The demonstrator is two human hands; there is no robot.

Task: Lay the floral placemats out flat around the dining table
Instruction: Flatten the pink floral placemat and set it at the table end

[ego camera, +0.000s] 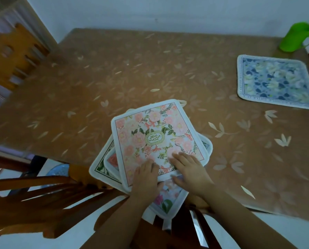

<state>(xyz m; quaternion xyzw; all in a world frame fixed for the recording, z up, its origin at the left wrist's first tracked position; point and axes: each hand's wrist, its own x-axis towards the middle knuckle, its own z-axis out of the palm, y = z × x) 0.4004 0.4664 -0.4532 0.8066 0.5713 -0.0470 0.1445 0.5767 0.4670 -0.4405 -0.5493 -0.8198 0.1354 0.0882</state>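
Note:
A loose stack of floral placemats lies at the table's near edge, partly overhanging it. The top pink floral placemat (155,135) has a white border and an oval emblem in its middle. Under it show a green-bordered mat (98,168) at the left and another pink-flowered mat (168,196) hanging over the edge. My left hand (146,177) holds the near edge of the top mat, thumb curled under it. My right hand (189,168) rests flat on the same mat's near right part, fingers straight. A blue floral placemat (274,81) lies flat at the right side.
The dining table (114,78) wears a brown leaf-patterned cloth. A green plastic jug (295,36) stands at the far right corner. Wooden chairs stand at the far left (10,53), the near left (33,198) and right below me (195,229).

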